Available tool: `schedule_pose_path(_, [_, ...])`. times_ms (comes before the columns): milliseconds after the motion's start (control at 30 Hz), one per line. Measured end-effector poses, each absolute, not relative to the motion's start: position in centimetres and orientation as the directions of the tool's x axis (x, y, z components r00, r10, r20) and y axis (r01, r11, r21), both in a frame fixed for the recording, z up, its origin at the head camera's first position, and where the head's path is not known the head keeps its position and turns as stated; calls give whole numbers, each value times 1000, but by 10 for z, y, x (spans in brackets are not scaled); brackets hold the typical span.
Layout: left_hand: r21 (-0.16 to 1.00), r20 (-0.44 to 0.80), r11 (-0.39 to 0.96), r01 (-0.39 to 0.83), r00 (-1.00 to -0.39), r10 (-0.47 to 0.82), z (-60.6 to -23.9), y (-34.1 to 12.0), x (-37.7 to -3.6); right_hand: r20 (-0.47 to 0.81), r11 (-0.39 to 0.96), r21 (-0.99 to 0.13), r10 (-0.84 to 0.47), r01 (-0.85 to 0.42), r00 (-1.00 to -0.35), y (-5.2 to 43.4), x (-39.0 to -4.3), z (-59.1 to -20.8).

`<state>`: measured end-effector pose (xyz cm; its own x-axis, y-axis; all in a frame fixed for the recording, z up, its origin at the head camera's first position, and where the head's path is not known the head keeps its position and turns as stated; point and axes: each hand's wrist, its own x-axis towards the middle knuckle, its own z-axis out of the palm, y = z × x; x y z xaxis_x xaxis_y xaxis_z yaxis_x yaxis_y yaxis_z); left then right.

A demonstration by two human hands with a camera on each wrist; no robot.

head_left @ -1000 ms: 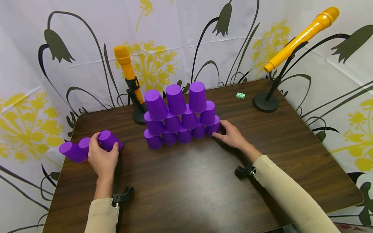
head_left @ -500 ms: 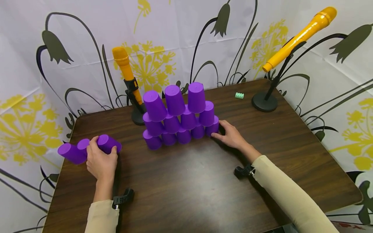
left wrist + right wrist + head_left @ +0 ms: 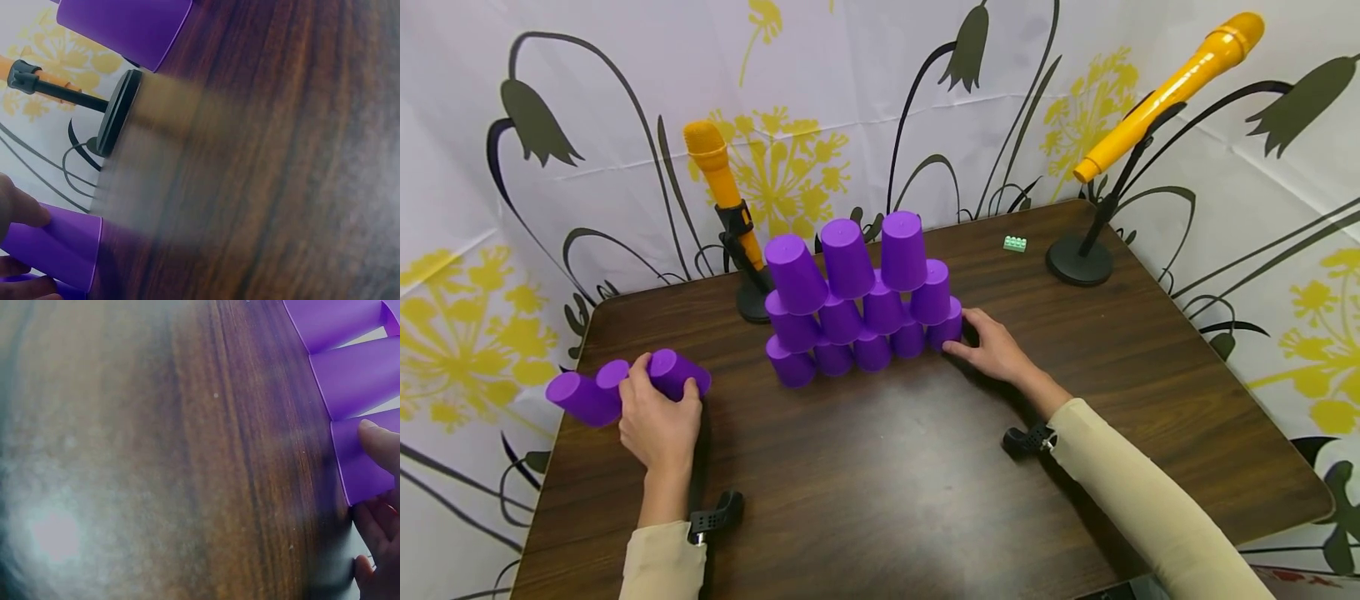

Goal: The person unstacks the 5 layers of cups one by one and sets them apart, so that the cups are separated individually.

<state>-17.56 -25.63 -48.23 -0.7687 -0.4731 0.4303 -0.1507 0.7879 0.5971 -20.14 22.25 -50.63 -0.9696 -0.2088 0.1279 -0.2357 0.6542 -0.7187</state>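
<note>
Purple cups [image 3: 844,260] stand upside down in a stepped wall of three rows, the top row made of three cups. At the bottom right corner, my right hand [image 3: 996,350] holds the end cup [image 3: 365,456] between thumb and fingers. On the left, my left hand [image 3: 658,417] grips a purple cup [image 3: 56,244], its thumb on the near side and its fingers behind. Two more upside-down cups, an outer cup [image 3: 582,400] and a middle cup [image 3: 613,375], stand to the left of that hand. The hand partly hides the middle one.
A yellow microphone [image 3: 718,171] on a black stand is behind the wall's left end. Another yellow microphone [image 3: 1172,96] leans on a stand at the back right. A small green toy brick [image 3: 1015,243] lies near the back edge of the wooden table [image 3: 895,467].
My left hand has come down slightly with its cup over the past second. My right hand keeps its place on the end cup. The head view has shifted a little.
</note>
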Motion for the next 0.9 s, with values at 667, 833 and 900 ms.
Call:
schedule_pose_path(667, [573,548,818,-49,-720,-426,-467,-261,-162,130,653,-720,-208,-237,-969,218,-203,-512])
schedule_pose_path(833, [501,655,863,59,-679,-333,-442,-246,-163,130,653,-720,-205,-235,-970,221,-202,-511])
schedule_pose_path(900, [480,682,867,132,-678,-274,-428,-235,-165,135,651,-721,-205,-238,-970,222,-202,-510])
